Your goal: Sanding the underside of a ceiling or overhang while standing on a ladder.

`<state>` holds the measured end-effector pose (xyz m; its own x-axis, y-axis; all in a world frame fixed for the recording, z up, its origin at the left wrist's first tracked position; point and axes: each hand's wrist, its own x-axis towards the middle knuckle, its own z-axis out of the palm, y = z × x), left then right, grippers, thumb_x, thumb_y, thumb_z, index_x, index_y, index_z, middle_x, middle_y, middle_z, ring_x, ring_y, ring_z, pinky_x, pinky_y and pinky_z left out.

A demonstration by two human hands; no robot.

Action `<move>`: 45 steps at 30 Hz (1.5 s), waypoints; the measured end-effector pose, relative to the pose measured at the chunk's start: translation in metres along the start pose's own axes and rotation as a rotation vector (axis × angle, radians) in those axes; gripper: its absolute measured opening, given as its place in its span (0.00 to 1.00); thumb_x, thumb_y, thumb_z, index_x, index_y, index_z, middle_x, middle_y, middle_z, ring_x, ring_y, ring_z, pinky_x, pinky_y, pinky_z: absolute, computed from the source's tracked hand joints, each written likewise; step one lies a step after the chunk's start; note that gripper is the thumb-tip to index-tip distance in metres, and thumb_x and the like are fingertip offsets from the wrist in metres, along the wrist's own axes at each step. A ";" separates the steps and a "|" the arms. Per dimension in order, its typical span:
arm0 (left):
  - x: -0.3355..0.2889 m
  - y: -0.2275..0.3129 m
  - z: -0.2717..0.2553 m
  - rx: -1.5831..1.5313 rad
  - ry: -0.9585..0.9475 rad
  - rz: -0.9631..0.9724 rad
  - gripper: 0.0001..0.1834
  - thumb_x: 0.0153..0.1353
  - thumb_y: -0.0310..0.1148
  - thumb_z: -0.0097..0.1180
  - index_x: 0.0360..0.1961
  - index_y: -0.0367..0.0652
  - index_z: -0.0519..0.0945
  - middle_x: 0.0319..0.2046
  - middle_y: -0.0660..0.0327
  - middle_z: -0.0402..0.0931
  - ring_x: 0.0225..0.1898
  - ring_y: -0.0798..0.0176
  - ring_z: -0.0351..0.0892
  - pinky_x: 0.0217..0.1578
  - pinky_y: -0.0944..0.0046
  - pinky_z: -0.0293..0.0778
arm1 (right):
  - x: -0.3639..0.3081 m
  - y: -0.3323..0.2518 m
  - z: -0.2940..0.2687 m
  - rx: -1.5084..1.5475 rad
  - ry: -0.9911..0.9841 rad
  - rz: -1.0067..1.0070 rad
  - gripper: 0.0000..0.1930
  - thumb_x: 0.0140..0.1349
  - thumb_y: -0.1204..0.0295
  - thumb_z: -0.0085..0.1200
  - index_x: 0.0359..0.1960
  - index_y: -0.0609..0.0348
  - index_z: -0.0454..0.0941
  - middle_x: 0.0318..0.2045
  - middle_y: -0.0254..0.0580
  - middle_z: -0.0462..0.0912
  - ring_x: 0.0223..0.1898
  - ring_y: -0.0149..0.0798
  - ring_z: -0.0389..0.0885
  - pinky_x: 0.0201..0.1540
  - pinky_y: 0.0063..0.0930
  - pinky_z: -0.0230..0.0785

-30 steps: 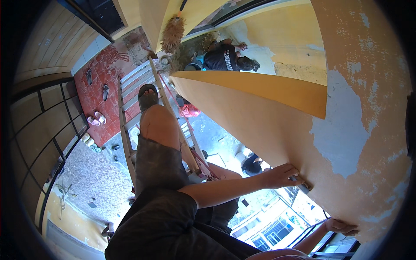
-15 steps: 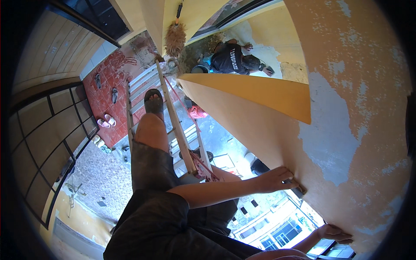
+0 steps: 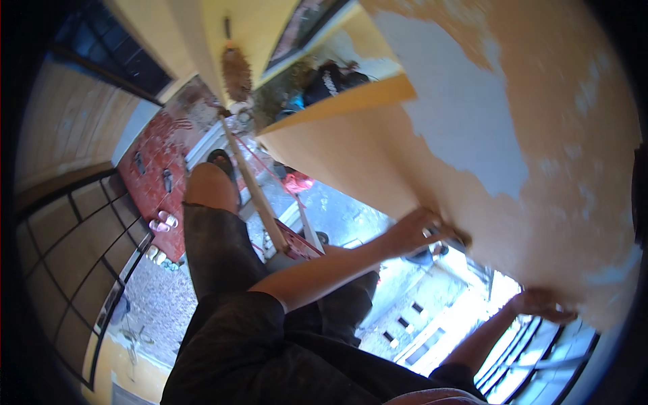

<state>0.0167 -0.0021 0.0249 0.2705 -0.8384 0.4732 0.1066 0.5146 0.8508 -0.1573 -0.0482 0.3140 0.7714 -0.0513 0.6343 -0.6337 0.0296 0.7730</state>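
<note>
My left hand (image 3: 424, 229) is closed around a small, flat scraper-like tool (image 3: 462, 238). Blur and the fingers hide most of this tool. It sits against the lower edge of a peach-yellow wall (image 3: 378, 162), which has a large pale grey bare patch (image 3: 466, 101). Farther right, my right hand (image 3: 540, 304) rests on the same wall near its bottom edge, fingers stretched out and no tool visible in it. I am up on a ladder (image 3: 253, 182), one sandalled foot (image 3: 220, 162) on it.
Another person (image 3: 331, 82) in dark clothes is low down beyond the wall's edge. A feather duster (image 3: 236, 71) hangs on the yellow wall. Far below are pink slippers (image 3: 164, 221) on red tiles and a pink bag (image 3: 297, 181). A black-barred window (image 3: 74, 263) stands at left.
My view has swung, so the wall patch and the person below appear farther up and left. Both hands stay by the wall's lower edge, the left still gripping the tool.
</note>
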 end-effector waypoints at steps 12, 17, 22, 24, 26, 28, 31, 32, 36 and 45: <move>0.005 0.007 -0.002 0.349 0.025 0.236 0.27 0.46 0.26 0.68 0.48 0.54 0.75 0.40 0.57 0.67 0.42 0.52 0.70 0.42 0.54 0.70 | -0.022 0.067 0.047 -1.986 -0.518 -0.519 0.44 0.47 0.38 0.54 0.59 0.57 0.59 0.50 0.48 0.69 0.51 0.40 0.73 0.41 0.41 0.78; 0.004 0.011 -0.006 0.411 0.021 0.274 0.31 0.44 0.25 0.68 0.52 0.51 0.72 0.41 0.55 0.65 0.43 0.50 0.69 0.43 0.54 0.70 | -0.031 0.085 0.073 -2.891 -0.446 -1.277 0.35 0.54 0.41 0.50 0.55 0.55 0.65 0.48 0.42 0.71 0.53 0.34 0.71 0.41 0.39 0.79; 0.002 0.015 0.003 0.452 0.071 0.273 0.32 0.45 0.28 0.68 0.54 0.49 0.70 0.42 0.54 0.65 0.42 0.51 0.69 0.42 0.54 0.72 | 0.028 -0.021 0.028 -3.386 -0.138 -2.718 0.38 0.55 0.38 0.44 0.57 0.55 0.62 0.54 0.43 0.67 0.58 0.40 0.67 0.48 0.52 0.73; 0.005 0.021 0.011 0.390 0.111 0.275 0.35 0.45 0.27 0.69 0.56 0.49 0.68 0.42 0.53 0.66 0.43 0.51 0.69 0.41 0.54 0.71 | 0.057 -0.049 0.005 -2.945 -0.010 -3.402 0.40 0.56 0.34 0.35 0.62 0.50 0.58 0.59 0.47 0.61 0.64 0.50 0.60 0.55 0.61 0.65; 0.009 0.026 0.020 0.407 0.156 0.272 0.35 0.46 0.30 0.70 0.56 0.49 0.68 0.43 0.52 0.66 0.42 0.50 0.69 0.40 0.54 0.71 | 0.058 -0.054 -0.001 -2.748 0.019 -3.504 0.41 0.56 0.32 0.33 0.63 0.48 0.57 0.61 0.49 0.59 0.65 0.52 0.57 0.57 0.64 0.61; -0.010 0.017 0.021 0.438 0.126 0.227 0.35 0.46 0.30 0.70 0.56 0.48 0.68 0.43 0.52 0.66 0.42 0.50 0.69 0.40 0.54 0.71 | 0.067 -0.065 -0.010 -2.422 0.188 -3.650 0.44 0.57 0.30 0.23 0.69 0.41 0.46 0.69 0.47 0.46 0.70 0.56 0.43 0.66 0.65 0.39; -0.037 -0.017 0.007 0.564 0.050 0.138 0.33 0.48 0.31 0.69 0.55 0.47 0.68 0.43 0.51 0.67 0.41 0.49 0.70 0.39 0.54 0.71 | 0.069 -0.070 -0.010 -2.288 0.210 -3.698 0.43 0.58 0.31 0.23 0.70 0.42 0.46 0.69 0.48 0.48 0.70 0.56 0.45 0.66 0.63 0.41; -0.040 -0.024 0.004 0.566 0.031 0.151 0.33 0.47 0.31 0.69 0.56 0.47 0.68 0.43 0.52 0.68 0.41 0.50 0.70 0.38 0.54 0.71 | 0.068 -0.070 -0.010 -2.273 0.214 -3.703 0.43 0.58 0.31 0.23 0.70 0.42 0.46 0.69 0.48 0.48 0.70 0.56 0.45 0.66 0.63 0.41; -0.021 -0.011 0.012 0.501 0.060 0.266 0.31 0.47 0.30 0.68 0.54 0.48 0.70 0.39 0.53 0.67 0.35 0.52 0.71 0.34 0.55 0.71 | 0.057 -0.061 -0.005 -2.145 0.188 -3.804 0.41 0.59 0.32 0.23 0.68 0.45 0.51 0.68 0.48 0.50 0.69 0.57 0.47 0.67 0.61 0.42; -0.037 -0.033 0.013 0.555 0.086 0.220 0.30 0.47 0.30 0.68 0.52 0.46 0.70 0.40 0.55 0.68 0.37 0.51 0.70 0.35 0.55 0.70 | 0.050 -0.064 -0.005 -2.208 0.376 -3.882 0.45 0.57 0.29 0.22 0.67 0.47 0.52 0.67 0.50 0.52 0.68 0.57 0.50 0.66 0.61 0.47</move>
<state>-0.0092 0.0097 -0.0181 0.3085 -0.6931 0.6515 -0.4699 0.4845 0.7379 -0.0780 -0.0478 0.2965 -0.4841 -0.5851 0.6506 -0.5728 -0.3502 -0.7411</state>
